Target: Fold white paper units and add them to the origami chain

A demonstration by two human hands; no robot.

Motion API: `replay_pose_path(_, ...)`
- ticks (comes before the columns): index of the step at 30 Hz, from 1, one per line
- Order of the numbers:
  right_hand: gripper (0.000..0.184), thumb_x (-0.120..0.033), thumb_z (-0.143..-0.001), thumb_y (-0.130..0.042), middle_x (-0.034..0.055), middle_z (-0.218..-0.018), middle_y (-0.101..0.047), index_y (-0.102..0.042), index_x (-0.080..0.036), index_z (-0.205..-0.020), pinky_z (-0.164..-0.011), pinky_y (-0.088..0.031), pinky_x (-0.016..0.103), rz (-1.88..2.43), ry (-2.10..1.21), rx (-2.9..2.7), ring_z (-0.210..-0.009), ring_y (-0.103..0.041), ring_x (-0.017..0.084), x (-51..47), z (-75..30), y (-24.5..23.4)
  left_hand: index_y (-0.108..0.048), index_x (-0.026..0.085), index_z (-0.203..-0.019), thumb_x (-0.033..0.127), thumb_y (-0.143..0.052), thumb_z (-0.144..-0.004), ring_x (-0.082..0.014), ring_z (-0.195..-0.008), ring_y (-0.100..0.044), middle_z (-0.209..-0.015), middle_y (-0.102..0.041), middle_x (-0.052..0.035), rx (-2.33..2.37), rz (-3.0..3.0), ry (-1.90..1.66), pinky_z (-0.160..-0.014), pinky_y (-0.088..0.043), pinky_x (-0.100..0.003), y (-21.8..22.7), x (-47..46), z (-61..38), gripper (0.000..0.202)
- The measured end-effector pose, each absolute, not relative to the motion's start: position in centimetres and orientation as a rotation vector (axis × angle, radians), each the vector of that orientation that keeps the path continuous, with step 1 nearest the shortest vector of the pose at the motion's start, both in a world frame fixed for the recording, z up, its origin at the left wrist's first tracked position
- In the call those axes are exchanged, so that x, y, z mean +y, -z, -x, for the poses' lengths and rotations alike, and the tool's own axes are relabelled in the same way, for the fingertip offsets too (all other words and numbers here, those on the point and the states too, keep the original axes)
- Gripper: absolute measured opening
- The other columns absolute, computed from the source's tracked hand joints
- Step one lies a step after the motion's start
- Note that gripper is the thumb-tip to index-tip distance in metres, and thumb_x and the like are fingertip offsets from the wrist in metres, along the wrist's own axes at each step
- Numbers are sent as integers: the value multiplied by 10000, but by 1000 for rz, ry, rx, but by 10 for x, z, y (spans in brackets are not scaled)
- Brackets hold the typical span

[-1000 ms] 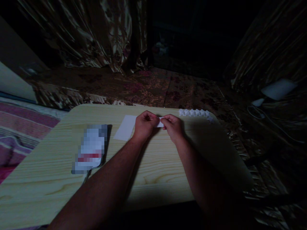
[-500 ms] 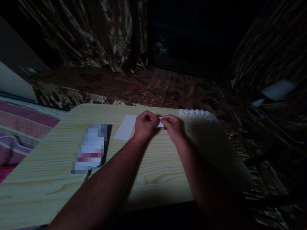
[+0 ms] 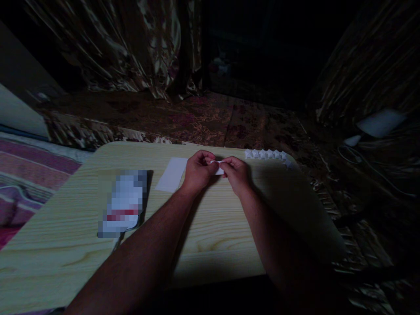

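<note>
A small piece of white paper is pinched between my two hands above the far middle of the wooden table. My left hand is closed on its left end, thumb on top. On its right end, my right hand grips with thumb and fingers. How the paper is folded cannot be made out, as my fingers cover much of it. Just left of my left hand lies a stack or sheet of white paper strips. Several small white folded paper stars sit in a row along the far right edge.
A blurred-out device with a cable rests on the table's left side. Beyond the far edge is a patterned cloth surface below curtains. A white lamp-like object with a cord stands off to the right. Striped bedding lies left.
My left fingers have shifted slightly on the white paper. Both hands stay in nearly the same place, and the rest looks the same.
</note>
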State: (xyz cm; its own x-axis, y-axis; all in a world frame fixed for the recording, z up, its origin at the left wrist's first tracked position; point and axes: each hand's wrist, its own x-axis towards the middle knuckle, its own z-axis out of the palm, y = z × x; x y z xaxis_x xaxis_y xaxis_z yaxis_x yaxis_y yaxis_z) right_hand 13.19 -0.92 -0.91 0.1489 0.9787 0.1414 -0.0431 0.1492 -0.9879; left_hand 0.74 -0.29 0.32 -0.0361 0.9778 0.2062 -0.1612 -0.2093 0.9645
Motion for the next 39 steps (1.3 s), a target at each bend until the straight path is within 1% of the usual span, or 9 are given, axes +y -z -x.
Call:
replay_pose_path(5,162,-327,-685,-638,-47,-520,-540,-613,-168,-708,-432,-371,203,1109,-1039,-1116,-447,-475,82,-8,-133,8,-589,152,-834,216,-707,-620,-83,-537,-519,-676,-607,6,973,-1243,-1416,-515,-411,-198,-2,-3,-6,252)
replay_pose_path(11,149,-319,-700,-630,-47,-522,-539,-608,-172,-704,-448,-362,209,1096,-977,-1142,-452,-465,81,-7,-135,8,-613,152,-892,245,-736,-610,-90,-554,-533,-690,-618,8,935,-1161,-1364,-547,-421,-213,-4,-5,-6,322)
replay_pose_path(13,150,-320,-705,-625,-44,-540,-549,-605,-172,-706,-461,-368,211,1110,-954,-1147,-463,-469,81,-7,-135,7,-621,145,-858,275,-743,-612,-97,-561,-537,-682,-622,3,916,-1122,-1308,-552,-416,-219,-4,-5,-6,304)
replay_pose_path(15,151,-322,-710,-620,-41,-552,-553,-602,-172,-710,-470,-373,213,1115,-939,-1150,-474,-475,83,-8,-136,5,-615,135,-766,303,-743,-621,-98,-560,-530,-661,-619,-5,900,-1107,-1266,-549,-404,-221,-2,-4,-6,256)
replay_pose_path(18,153,-325,-718,-617,-40,-555,-547,-599,-173,-717,-477,-378,217,1103,-935,-1154,-482,-474,87,-8,-136,5,-598,132,-690,315,-741,-637,-90,-534,-500,-617,-598,0,897,-1096,-1279,-534,-384,-223,1,-3,-5,238)
replay_pose_path(25,140,-315,-730,-617,-47,-537,-521,-594,-177,-718,-482,-378,218,1072,-897,-1152,-481,-462,87,-6,-137,9,-639,122,-666,290,-746,-621,-94,-551,-495,-625,-618,-23,961,-1087,-1349,-537,-370,-227,1,0,-5,204)
replay_pose_path(29,141,-316,-726,-619,-54,-521,-509,-587,-179,-714,-480,-367,215,1093,-884,-1135,-474,-449,83,-5,-137,9,-652,126,-667,298,-721,-629,-92,-521,-470,-589,-596,-14,1015,-1097,-1354,-508,-346,-226,1,0,-4,189)
replay_pose_path(33,147,-319,-718,-615,-57,-503,-498,-580,-176,-711,-472,-354,215,1124,-882,-1124,-461,-437,83,-4,-135,10,-647,127,-669,302,-701,-641,-94,-525,-478,-597,-599,-14,1051,-1143,-1353,-514,-359,-226,5,2,-4,186)
replay_pose_path(39,145,-310,-704,-607,-54,-515,-506,-562,-173,-687,-469,-348,215,1158,-840,-1109,-471,-436,83,-3,-133,10,-649,124,-692,383,-700,-645,-95,-509,-471,-612,-605,-11,1195,-1238,-1284,-487,-352,-225,11,7,-2,268)
